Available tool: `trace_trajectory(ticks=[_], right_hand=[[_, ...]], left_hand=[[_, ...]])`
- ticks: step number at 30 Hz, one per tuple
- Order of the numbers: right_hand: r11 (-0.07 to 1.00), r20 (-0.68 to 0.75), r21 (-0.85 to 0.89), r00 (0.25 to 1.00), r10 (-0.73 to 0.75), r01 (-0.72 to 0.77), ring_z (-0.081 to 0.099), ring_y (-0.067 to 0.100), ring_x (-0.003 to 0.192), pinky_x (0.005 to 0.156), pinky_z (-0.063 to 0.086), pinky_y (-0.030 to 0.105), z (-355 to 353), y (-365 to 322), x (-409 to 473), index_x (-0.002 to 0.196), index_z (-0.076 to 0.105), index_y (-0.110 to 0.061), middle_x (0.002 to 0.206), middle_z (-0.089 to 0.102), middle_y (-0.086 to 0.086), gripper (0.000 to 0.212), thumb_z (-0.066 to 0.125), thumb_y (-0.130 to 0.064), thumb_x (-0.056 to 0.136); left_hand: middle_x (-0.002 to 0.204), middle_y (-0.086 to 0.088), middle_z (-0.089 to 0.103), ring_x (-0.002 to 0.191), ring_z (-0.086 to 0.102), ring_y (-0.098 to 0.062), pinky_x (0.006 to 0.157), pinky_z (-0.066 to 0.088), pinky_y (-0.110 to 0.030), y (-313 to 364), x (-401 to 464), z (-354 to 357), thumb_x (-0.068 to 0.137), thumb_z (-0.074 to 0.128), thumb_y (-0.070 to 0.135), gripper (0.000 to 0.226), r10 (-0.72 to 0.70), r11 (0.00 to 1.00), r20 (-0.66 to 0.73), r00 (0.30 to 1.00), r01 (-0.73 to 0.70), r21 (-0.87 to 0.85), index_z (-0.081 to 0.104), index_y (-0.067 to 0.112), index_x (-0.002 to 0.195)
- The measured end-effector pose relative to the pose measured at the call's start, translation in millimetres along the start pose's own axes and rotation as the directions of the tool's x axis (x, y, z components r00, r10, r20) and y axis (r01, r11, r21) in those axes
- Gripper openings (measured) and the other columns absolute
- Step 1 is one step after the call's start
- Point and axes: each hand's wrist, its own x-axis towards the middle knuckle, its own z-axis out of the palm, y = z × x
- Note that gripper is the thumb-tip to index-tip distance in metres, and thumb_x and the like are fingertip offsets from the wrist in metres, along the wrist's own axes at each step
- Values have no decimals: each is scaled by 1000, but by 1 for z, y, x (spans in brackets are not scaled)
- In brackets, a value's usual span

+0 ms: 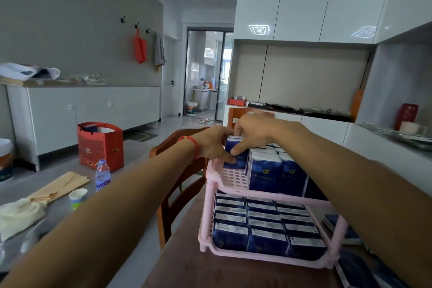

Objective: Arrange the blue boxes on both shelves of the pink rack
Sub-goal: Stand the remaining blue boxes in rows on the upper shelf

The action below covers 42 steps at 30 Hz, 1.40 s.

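Note:
A pink two-shelf rack [228, 179] stands on a brown table. Its lower shelf is packed with several blue boxes [264, 227] in rows. Several more blue boxes [275, 175] stand upright on the right part of the upper shelf. At that shelf's far left corner one blue box [237, 162] stands upright, held from both sides. My left hand [214, 145], with a red string on the wrist, grips its left edge. My right hand [253, 132] pinches its top and front. Loose blue boxes [336, 223] lie on the table right of the rack.
Wooden chairs [177, 184] stand behind and left of the rack. On the grey table at left are a water bottle [102, 174], a paper cup [78, 197], brown paper and cloth. A red gift bag [100, 145] sits further back. White cabinets rise at right.

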Motion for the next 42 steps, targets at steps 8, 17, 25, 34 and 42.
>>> trace_trajectory(ticks=[8,17,25,34,42], right_hand=[[982,-163,188,987,-1,33,61,13,104,89,50,31,-16,22,-26,117,66,-22,116,66,-6,44,66,-53,86],[949,-302,311,951,57,42,64,5,95,82,49,25,-11,66,-99,102,72,-31,102,70,-14,19,65,-43,89],[923,-578,383,772,265,-30,62,3,84,73,49,21,29,116,-194,99,71,-24,91,68,-11,10,64,-24,92],[907,-210,371,934,290,-198,63,9,102,88,46,19,164,132,-281,112,68,-33,115,66,-13,30,59,-50,90],[951,-177,288,969,171,-115,42,8,127,112,21,47,213,110,-282,136,44,-40,131,51,-16,70,45,-81,79]], left_hand=[[122,3,70,115,65,-17,104,50,-48,-7,5,3,74,84,21,62,-6,994,67,998,13,-106,57,27,129],[131,3,64,120,62,-17,101,52,-38,-6,2,5,77,81,8,76,16,980,105,994,5,-199,43,27,140],[150,-2,46,138,42,-23,107,42,-40,12,-42,-14,85,67,1,84,-13,972,-159,987,-24,-232,30,30,154],[93,-3,63,84,60,-18,76,49,-26,100,-162,106,80,56,-5,18,487,846,-734,474,-465,261,62,7,91],[98,4,61,90,59,-16,79,53,-39,131,-106,250,78,57,13,20,481,875,-266,836,-479,75,64,18,97]])
